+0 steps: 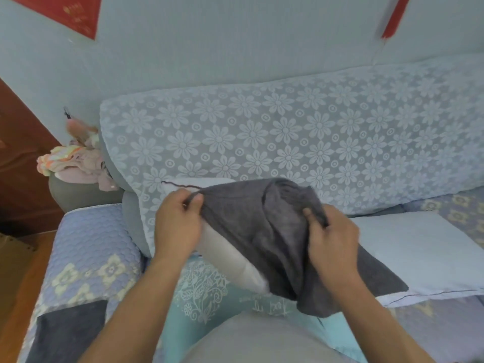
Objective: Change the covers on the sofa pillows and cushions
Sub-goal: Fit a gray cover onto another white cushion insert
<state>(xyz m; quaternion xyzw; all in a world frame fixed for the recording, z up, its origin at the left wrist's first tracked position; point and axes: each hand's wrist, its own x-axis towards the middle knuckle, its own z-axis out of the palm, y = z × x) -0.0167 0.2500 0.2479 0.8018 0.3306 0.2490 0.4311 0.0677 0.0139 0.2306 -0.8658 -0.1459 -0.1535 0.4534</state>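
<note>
A dark grey cover (pixel 264 231) lies bunched over a white pillow insert (pixel 230 260) on the sofa seat in front of me. The insert's bare lower left part shows below the cover. My left hand (pixel 178 224) pinches the cover's edge at its upper left. My right hand (pixel 332 237) grips a fold of the cover at its right side. A second pillow in a light blue cover (pixel 419 255) lies to the right, partly under the grey cloth.
The sofa back (pixel 288 132) wears a pale floral lace cover. A quilted blue armrest (pixel 89 258) is at the left, with a pile of pink clothes (pixel 76 163) beyond it. A turquoise patterned cloth (pixel 209 289) covers the seat.
</note>
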